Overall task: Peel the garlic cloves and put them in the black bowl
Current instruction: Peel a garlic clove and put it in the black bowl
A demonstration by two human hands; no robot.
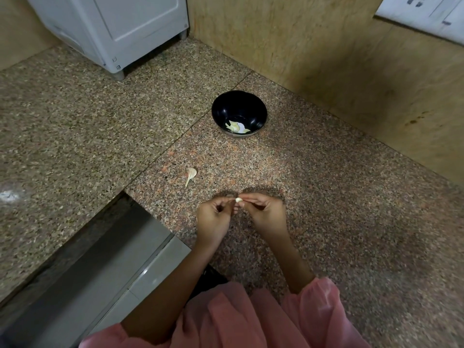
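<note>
Pale garlic clove (238, 199) between both hands' fingers (247, 197)

L hand (213, 217), R hand (266, 212), fingertips pinched together

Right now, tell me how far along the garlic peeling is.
Done: a few pale peeled cloves already lie in the black bowl. In hand: the left hand and right hand pinch one clove between them over the counter. Left: that clove, plus one piece of garlic lying on the counter.
</note>
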